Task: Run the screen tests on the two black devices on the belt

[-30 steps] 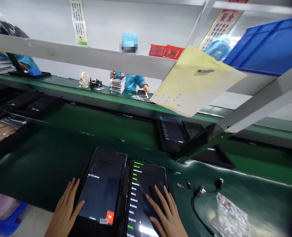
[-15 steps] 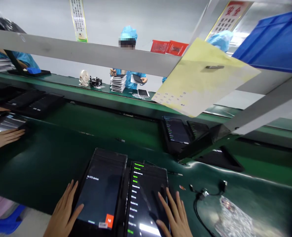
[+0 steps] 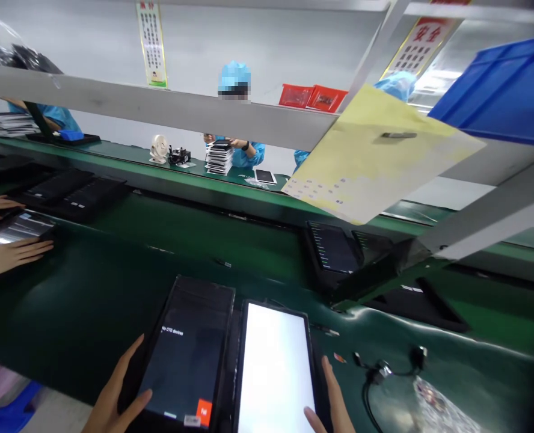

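Observation:
Two tablets lie side by side on the green work surface near me. The left tablet point(image 3: 186, 355) is dark, reads "No OTG devices" and has a red box at its lower right. My left hand point(image 3: 116, 391) rests at its left edge, fingers apart, thumb over the lower left corner. The right tablet point(image 3: 276, 367) glows plain white. My right hand point(image 3: 332, 403) is at its right edge, fingers along the side and thumb over the lower right of the screen, partly cut off by the frame.
A black cable point(image 3: 370, 385) and a clear bag point(image 3: 442, 409) lie to the right. More tablets point(image 3: 334, 246) sit beyond a slanted metal post point(image 3: 487, 198). Another person's hands point(image 3: 17, 255) hold a device at far left. Overhead hangs a yellow sheet point(image 3: 366, 156).
The right tablet's screen has gone from a dark list with green and white lines to white. My right hand has shifted off the screen toward its right edge. The view has tilted slightly.

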Demonstrator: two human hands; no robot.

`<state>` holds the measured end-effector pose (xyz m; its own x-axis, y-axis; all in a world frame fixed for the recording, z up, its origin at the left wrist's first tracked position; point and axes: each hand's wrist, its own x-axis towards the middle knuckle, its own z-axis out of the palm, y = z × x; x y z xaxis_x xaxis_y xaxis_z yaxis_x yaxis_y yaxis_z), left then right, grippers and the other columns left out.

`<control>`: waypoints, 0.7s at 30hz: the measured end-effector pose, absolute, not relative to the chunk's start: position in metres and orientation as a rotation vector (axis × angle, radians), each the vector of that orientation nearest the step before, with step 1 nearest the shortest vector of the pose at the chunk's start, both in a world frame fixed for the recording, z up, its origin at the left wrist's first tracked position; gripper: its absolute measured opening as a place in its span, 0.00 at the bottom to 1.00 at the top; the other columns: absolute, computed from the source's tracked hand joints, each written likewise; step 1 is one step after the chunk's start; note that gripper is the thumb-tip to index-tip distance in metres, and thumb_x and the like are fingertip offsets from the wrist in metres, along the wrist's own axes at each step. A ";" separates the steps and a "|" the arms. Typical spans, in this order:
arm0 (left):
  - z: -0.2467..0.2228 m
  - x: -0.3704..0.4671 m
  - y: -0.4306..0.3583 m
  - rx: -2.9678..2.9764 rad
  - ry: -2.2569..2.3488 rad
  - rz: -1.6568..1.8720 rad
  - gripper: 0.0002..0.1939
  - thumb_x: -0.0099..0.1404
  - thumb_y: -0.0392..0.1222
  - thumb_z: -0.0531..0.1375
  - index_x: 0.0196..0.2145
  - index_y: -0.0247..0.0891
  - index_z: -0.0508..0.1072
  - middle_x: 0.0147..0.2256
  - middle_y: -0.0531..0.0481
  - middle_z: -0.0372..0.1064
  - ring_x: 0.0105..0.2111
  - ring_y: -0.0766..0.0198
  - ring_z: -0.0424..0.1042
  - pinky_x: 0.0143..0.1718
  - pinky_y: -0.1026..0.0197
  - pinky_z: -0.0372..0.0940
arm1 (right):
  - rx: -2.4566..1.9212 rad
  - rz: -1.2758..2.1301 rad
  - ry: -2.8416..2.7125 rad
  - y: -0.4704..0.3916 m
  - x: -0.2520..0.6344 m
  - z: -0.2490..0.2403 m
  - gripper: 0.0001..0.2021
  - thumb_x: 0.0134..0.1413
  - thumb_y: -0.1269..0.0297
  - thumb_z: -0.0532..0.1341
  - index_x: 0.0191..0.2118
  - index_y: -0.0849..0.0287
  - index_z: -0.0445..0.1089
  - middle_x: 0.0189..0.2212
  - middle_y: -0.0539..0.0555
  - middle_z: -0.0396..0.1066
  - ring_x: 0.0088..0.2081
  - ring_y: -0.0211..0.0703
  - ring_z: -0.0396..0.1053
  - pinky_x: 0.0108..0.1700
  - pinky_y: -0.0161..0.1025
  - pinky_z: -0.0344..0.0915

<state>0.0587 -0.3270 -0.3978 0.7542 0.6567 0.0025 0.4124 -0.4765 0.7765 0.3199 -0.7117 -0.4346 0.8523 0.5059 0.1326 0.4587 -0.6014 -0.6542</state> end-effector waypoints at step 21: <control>-0.405 0.085 -0.332 2.055 0.938 0.430 0.46 0.63 0.67 0.58 0.71 0.48 0.49 0.72 0.44 0.47 0.72 0.40 0.39 0.68 0.30 0.50 | -2.418 -0.191 -1.259 -0.692 0.325 -0.402 0.62 0.53 0.30 0.63 0.75 0.64 0.29 0.72 0.76 0.32 0.69 0.87 0.29 0.58 0.86 0.46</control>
